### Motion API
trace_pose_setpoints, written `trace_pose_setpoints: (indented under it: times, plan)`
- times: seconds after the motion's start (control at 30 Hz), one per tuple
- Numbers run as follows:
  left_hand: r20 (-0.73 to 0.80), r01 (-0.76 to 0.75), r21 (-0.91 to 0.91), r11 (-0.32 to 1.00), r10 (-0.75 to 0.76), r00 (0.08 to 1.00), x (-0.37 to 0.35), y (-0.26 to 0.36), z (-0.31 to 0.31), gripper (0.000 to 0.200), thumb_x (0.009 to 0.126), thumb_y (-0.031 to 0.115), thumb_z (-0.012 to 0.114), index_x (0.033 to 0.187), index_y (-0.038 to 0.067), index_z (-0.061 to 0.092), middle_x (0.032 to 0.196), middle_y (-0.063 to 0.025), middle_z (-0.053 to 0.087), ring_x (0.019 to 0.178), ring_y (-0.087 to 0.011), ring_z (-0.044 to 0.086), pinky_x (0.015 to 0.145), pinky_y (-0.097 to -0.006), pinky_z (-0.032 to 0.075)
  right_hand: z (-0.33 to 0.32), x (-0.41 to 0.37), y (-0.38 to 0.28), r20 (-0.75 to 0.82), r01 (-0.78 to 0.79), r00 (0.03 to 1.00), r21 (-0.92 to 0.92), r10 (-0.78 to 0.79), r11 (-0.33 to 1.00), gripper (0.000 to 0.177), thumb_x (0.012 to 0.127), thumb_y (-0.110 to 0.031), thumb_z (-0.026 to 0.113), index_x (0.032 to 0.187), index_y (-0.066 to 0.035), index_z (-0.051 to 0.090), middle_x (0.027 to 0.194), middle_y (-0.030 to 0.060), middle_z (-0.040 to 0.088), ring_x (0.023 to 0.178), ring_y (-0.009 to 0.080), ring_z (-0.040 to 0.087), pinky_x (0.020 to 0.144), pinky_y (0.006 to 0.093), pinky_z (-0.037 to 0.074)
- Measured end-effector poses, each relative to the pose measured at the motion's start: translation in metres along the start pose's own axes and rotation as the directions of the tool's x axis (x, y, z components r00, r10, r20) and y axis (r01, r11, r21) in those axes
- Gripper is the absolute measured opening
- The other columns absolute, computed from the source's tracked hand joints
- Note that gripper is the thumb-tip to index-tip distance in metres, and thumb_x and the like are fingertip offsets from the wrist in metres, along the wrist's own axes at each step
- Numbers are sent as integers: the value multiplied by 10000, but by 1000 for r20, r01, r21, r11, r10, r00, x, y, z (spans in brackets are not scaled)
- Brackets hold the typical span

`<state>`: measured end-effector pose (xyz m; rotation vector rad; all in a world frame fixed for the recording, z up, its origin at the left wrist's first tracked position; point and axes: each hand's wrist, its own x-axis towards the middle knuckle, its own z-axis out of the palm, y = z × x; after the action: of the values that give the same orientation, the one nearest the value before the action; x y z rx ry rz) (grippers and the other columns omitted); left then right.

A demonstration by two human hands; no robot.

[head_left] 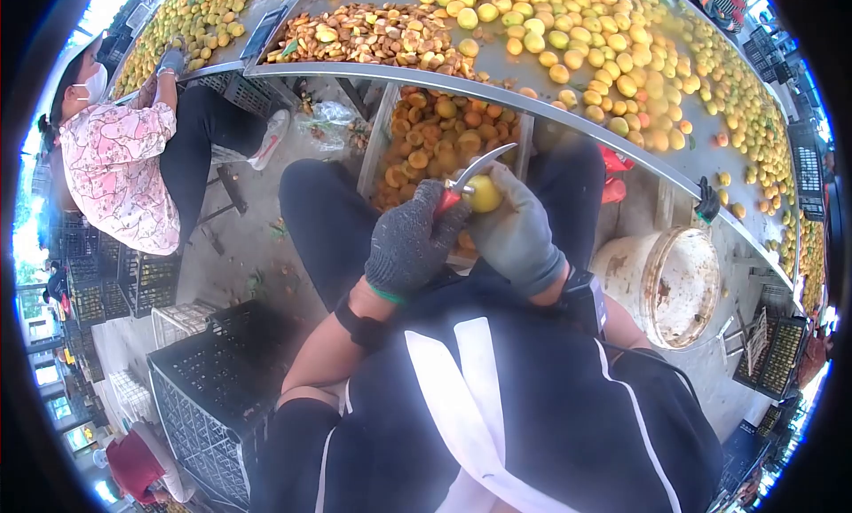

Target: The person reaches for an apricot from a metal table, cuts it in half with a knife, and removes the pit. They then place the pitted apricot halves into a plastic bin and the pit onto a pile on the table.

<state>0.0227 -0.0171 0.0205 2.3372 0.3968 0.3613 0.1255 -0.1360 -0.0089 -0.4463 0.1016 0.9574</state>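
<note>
Hands first: both gloved and pressed close together over the lap. The left hand (410, 240), in a dark grey knit glove, is clamped on a small curved steel knife with a red handle (475, 169). The right hand (517, 238), in a paler grey glove, cups a small round yellow fruit (485, 193), and the blade lies right against its top.

That fruit looks light, soft-fleshed and easy to bruise, and I'd say slippery once juice runs. A gentle wrap round its lower half, fingers well clear of the edge, seems the safest hold.

At 12 o'clock, just beyond the hands, sits a crate of orange cut fruit (435, 136). Above it curves the grey metal worktop (688, 162), heaped with whole yellow fruit (568, 34).

At 4 o'clock stands a stained white plastic bucket (670, 287), and at 8 o'clock a black slatted plastic crate (213, 380).

Out at 10 o'clock a co-worker in a pink floral top (115, 171) reaches one gloved hand onto another worktop.

Writing or brands? None I can read.
</note>
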Motion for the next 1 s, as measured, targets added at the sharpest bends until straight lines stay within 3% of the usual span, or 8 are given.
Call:
trace_pose_setpoints:
  times: [0.13,0.2,0.37,0.57,0.63,0.93,0.97,1.0]
  plan:
    - [12,-20,31,999,19,1000,-1,1,-1,280,904,256,650,1029,15,583,747,-207,637,709,-371,658,628,-414,507,6,-3,0,-15,15,1000,-18,-15,1000,234,1007,-218,434,1131,-72,568,1080,65,554,1066,213,505,1031,363,342]
    - [-98,-111,52,992,116,988,0,2,1,287,907,335,637,902,59,557,680,-166,620,605,-361,635,531,-436,488,10,-5,0,6,26,1000,-30,-26,999,227,1006,-214,433,1122,-71,567,1067,62,550,1058,208,503,1024,363,344]
    - [-80,-84,132,988,95,992,-1,9,1,294,914,348,623,893,63,556,667,-158,619,601,-351,638,525,-427,490,12,-10,0,-29,39,999,-30,-40,999,205,1005,-196,425,1096,-70,560,1044,58,544,1019,196,505,998,362,359]
    - [-18,-85,197,977,90,996,-9,8,1,300,930,352,598,914,58,542,658,-164,621,603,-343,645,519,-419,498,12,-21,7,41,125,992,-91,-122,988,194,1005,-162,410,1093,-64,552,1030,66,552,979,190,531,977,342,388]
    - [5,-79,206,975,79,997,-9,8,2,294,936,343,592,925,54,536,659,-169,622,606,-340,648,520,-417,501,19,-23,9,-44,194,978,-141,-202,971,202,1005,-161,415,1105,-51,552,1028,75,566,993,196,542,979,344,397]
    - [168,-38,100,994,21,986,-3,-1,12,340,899,295,647,1102,47,533,772,-215,645,756,-405,655,649,-446,526,10,-17,4,-130,123,982,-117,-138,985,285,970,-194,464,1190,-29,536,1083,109,580,1018,206,547,984,355,402]
    - [226,52,53,997,-63,972,2,2,7,356,889,261,667,1134,50,520,842,-212,652,810,-387,663,694,-432,528,7,-16,1,-134,125,981,-115,-140,985,285,970,-194,464,1190,-29,536,1083,109,580,1018,206,547,984,355,402]
    - [284,144,10,990,-141,948,7,5,3,382,879,227,687,1166,53,506,912,-208,659,864,-370,670,740,-418,531,2,-15,-5,-10,95,995,-176,-99,980,305,964,-189,486,1217,-22,517,1110,121,583,1031,218,550,978,357,413]
